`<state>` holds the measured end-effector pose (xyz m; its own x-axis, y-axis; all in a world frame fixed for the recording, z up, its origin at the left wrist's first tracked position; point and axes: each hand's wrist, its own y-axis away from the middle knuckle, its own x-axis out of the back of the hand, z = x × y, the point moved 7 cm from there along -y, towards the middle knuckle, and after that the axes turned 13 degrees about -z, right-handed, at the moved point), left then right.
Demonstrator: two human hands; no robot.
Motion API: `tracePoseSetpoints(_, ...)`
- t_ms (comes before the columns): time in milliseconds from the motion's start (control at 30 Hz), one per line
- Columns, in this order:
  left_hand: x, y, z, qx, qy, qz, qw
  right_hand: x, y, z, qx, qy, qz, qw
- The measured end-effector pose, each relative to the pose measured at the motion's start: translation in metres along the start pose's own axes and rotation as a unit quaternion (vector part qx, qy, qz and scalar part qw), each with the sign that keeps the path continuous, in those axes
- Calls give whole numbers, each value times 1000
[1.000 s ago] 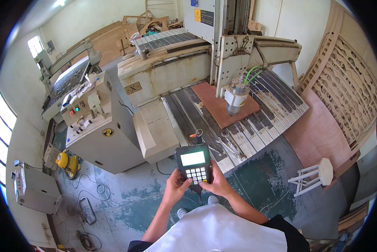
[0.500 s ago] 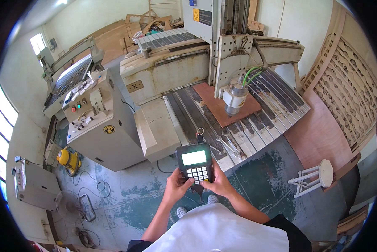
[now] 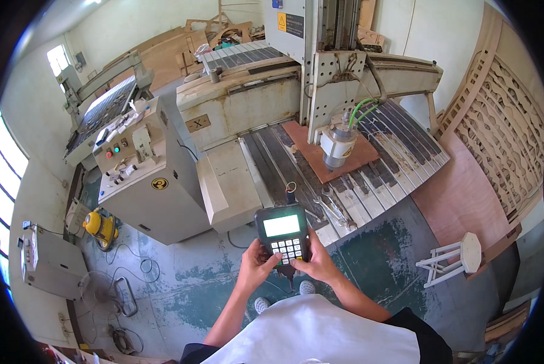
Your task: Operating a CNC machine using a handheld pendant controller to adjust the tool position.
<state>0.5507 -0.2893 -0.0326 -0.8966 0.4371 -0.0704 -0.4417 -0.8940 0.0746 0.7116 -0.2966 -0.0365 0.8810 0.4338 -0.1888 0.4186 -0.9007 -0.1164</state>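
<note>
Between my two hands I hold a dark handheld controller with a bright screen and white keys. My left hand grips its lower left side, the thumb lying on the lower left keys. On the other side my right hand is wrapped round the edge, with its thumb at the bottom right keys. Beyond the controller stands a CNC router, its spindle hanging over a reddish-brown board on the slatted bed. Several wrenches lie on the bed's near edge.
A grey control cabinet with buttons and loose items on top stands at left. Behind it is a yellow vacuum cleaner, and cables trail over the floor near a fan. A white stool stands at right beside leaning wooden panels.
The view has shifted very slightly, so the machine and cabinet sit a little further right. My left thumb has moved slightly up on the keys. Both hands still hold the controller.
</note>
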Motion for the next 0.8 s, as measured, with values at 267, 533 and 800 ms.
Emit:
tracePoseSetpoints(267, 0, -2, 7, -37, 7, 29, 999, -3, -2, -9, -4, -26, -4, 1000)
tracePoseSetpoints(533, 0, -3, 9, -43, 23, 34, 998, -3, -2, -8, -6, -31, -12, 999)
tracePoseSetpoints(800, 2, -2, 4, -40, 11, 45, 998, -3, -1, -7, -3, -25, -10, 1000)
